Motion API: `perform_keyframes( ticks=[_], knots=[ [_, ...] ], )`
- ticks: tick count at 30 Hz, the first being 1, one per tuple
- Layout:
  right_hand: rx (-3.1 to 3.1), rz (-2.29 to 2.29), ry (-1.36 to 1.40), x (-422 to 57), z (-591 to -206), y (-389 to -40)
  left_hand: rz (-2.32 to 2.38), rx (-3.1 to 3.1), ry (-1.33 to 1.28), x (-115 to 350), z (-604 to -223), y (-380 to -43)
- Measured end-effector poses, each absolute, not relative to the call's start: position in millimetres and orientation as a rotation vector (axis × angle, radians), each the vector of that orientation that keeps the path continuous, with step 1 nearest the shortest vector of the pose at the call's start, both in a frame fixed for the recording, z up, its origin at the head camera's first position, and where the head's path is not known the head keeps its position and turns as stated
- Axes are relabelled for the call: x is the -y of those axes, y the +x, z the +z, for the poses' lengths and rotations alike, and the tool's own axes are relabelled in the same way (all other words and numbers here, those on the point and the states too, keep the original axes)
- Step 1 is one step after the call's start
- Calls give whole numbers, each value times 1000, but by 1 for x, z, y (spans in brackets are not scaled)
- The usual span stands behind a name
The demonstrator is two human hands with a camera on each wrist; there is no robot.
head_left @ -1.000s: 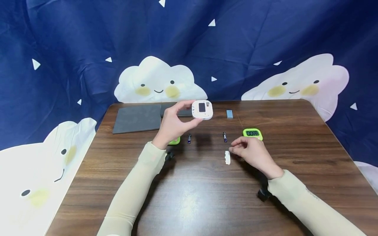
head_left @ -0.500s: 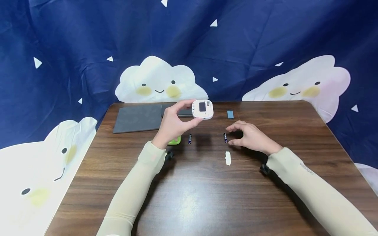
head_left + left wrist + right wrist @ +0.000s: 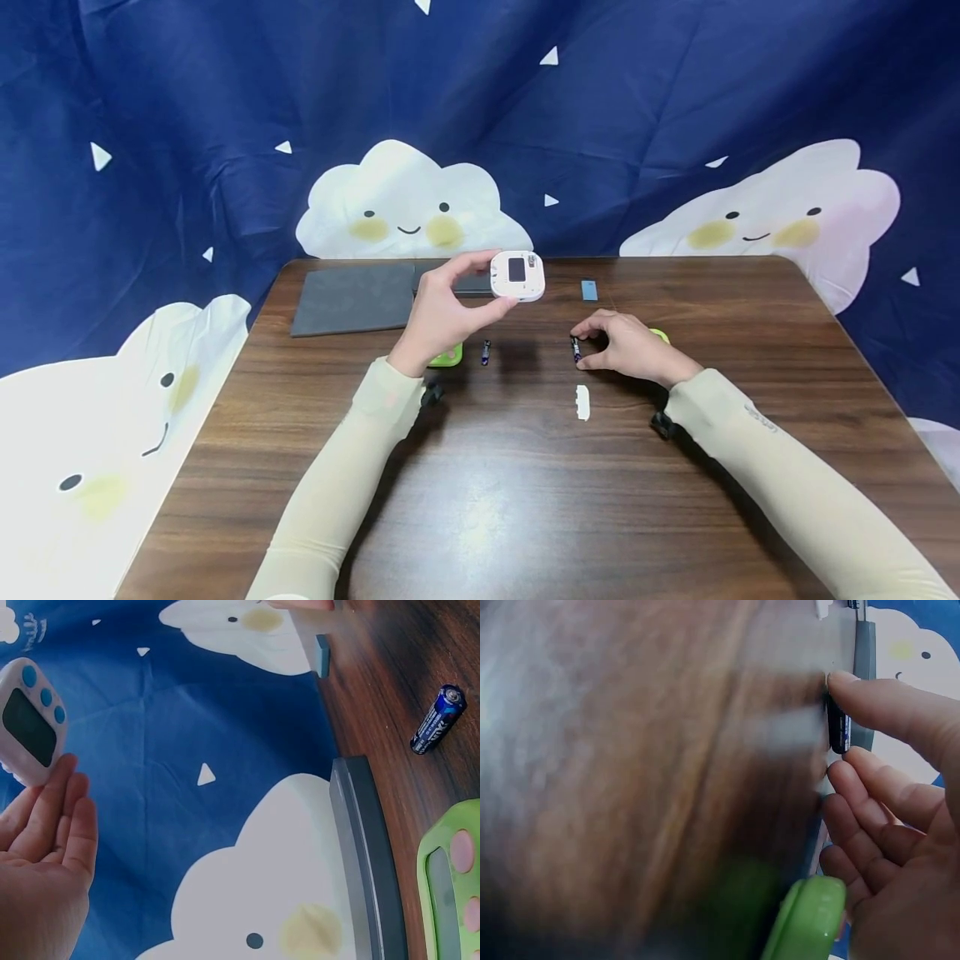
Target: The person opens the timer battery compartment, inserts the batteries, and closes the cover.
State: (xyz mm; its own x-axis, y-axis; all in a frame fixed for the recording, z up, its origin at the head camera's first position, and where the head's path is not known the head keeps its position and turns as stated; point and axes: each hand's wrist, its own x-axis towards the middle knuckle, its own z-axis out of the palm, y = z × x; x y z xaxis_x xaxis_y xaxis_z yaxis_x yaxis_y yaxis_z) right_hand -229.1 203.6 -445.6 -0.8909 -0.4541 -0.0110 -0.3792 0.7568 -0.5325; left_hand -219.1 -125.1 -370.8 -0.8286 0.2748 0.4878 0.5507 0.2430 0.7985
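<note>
My left hand (image 3: 442, 312) holds up a white kitchen timer (image 3: 529, 285) between thumb and fingers. Its back, with a dark square, faces the head camera; the left wrist view shows its screen (image 3: 30, 726) and blue buttons. On the table, my right hand (image 3: 633, 348) pinches a small dark battery (image 3: 576, 348) end to end between thumb and index finger, as the right wrist view also shows. A second, blue battery (image 3: 485, 352) lies to the left, below the raised timer. A white battery cover (image 3: 582, 402) lies just nearer than the pinched battery.
A green timer (image 3: 447, 357) lies partly behind the left wrist. Another green timer (image 3: 660, 335) is mostly hidden behind the right hand. Toward the back are a dark grey flat panel (image 3: 352, 300) and a small blue block (image 3: 588, 290). A patterned curtain (image 3: 570, 108) hangs behind the table.
My right hand has moved from beside the white cover up to the right-hand battery, and its fingers have closed onto the battery's ends. The left hand keeps holding the timer in place.
</note>
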Motion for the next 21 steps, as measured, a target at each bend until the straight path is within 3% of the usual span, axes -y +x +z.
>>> perform_keyframes(
  ticks=[13,21],
  knots=[
    [-2852,-767,-698,-200,-444,-230,-1636,2263,-765,125,-371,-219],
    [-2784,-1178,-597,-189,-388,-218,-1686,2255,-774,125,-371,-219]
  ],
)
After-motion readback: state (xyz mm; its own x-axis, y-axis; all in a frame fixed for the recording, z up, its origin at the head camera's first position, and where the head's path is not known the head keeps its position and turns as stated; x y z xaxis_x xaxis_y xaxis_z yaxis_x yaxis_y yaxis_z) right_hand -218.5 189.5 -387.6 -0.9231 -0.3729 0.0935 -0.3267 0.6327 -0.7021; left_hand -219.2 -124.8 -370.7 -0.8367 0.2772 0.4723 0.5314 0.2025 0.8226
